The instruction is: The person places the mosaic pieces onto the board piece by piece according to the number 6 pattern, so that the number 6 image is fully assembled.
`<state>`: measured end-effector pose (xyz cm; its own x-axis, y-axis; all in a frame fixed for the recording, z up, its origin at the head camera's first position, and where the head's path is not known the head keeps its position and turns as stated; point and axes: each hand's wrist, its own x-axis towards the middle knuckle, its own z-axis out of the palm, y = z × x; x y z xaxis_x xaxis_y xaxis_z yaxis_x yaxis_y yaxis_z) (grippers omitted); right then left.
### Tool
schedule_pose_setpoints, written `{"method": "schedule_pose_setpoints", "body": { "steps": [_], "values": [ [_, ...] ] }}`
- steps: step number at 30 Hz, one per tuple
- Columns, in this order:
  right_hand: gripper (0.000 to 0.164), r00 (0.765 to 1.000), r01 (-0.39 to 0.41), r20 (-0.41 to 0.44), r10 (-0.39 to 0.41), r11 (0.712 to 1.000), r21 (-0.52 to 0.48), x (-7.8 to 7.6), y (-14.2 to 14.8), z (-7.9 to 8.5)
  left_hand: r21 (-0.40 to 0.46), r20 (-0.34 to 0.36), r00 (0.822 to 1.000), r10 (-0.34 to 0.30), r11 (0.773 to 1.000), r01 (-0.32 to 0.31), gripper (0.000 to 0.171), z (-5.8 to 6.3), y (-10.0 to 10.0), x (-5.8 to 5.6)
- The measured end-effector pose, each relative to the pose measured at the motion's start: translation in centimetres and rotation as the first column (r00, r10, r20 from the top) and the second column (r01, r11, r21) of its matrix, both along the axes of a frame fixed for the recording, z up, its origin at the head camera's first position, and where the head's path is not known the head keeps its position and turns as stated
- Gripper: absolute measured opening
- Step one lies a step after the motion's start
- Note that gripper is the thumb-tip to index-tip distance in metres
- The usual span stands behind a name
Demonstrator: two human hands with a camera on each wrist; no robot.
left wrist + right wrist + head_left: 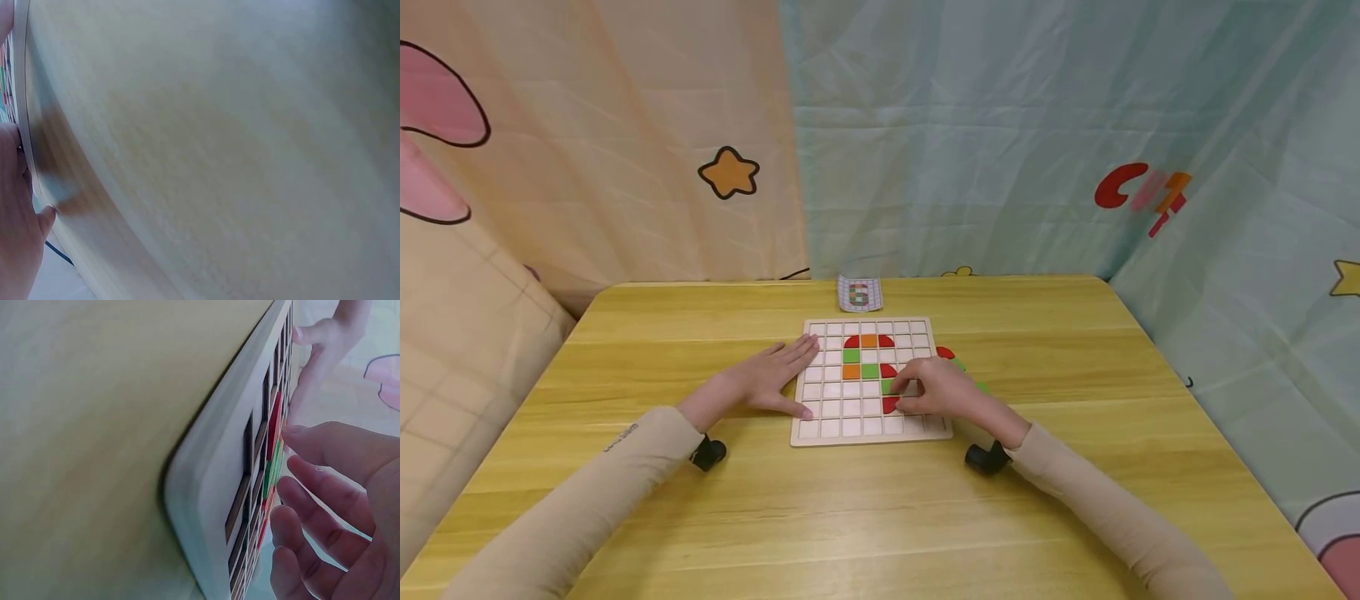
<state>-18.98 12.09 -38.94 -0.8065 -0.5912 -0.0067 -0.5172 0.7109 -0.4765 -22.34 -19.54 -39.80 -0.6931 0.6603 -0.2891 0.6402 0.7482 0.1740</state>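
Observation:
A wooden grid board lies on the table, bearing several red, green and orange tiles in a curved figure. My left hand rests spread along its left edge, fingertips over the frame and thumb at the lower left. Over the board's right half is my right hand, thumb tip at a quarter-round red tile low in the figure. Its forefinger reaches the green tile just above. In the right wrist view the thumb and loosely bent fingers stand apart, with nothing gripped between them.
Behind the board a small printed card shows a similar coloured figure on a grid. A loose red tile and green tiles lie right of the board, partly behind the right hand. Cloth curtains surround the table.

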Motion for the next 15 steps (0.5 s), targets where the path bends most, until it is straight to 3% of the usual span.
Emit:
{"method": "schedule_pose_setpoints", "body": {
  "steps": [15],
  "values": [
    [0.029,0.992,0.126,-0.007,-0.126,0.991,-0.055,-0.7,5.3,0.7,0.004,-0.016,1.000,-0.011,1.000,0.011,0.113,-0.2,-0.3,-0.1]
  ]
}}
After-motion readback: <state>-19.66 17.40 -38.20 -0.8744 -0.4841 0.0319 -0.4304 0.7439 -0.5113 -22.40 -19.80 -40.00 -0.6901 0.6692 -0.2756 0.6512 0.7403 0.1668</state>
